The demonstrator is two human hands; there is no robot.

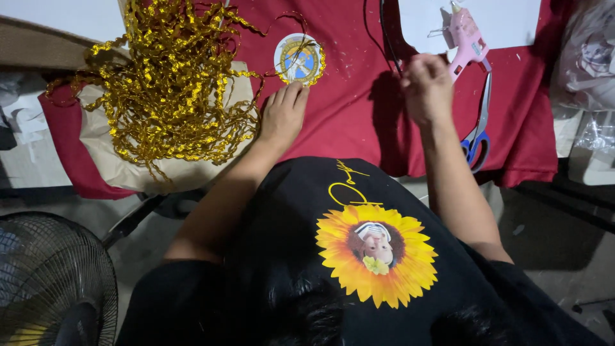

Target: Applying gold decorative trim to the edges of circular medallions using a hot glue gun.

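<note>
Round badge (pixel 298 59) flat on red cloth (pixel 349 109), just beyond left hand (pixel 282 115), nearer that one; fingers flat and together, clamped on nothing. Right hand (pixel 426 86) curled shut, contents impossible to tell, near pink glue gun (pixel 466 35). Gold wavy trim (pixel 170 83), glittery, tangled on brown paper (pixel 109 160).

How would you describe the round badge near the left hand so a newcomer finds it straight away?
Start at the red cloth covering the table, then go to the tangled heap of gold trim on its left side. Just right of it, above the left hand, lies the round badge: the only flat disc, white and blue, edged with gold trim.
</note>
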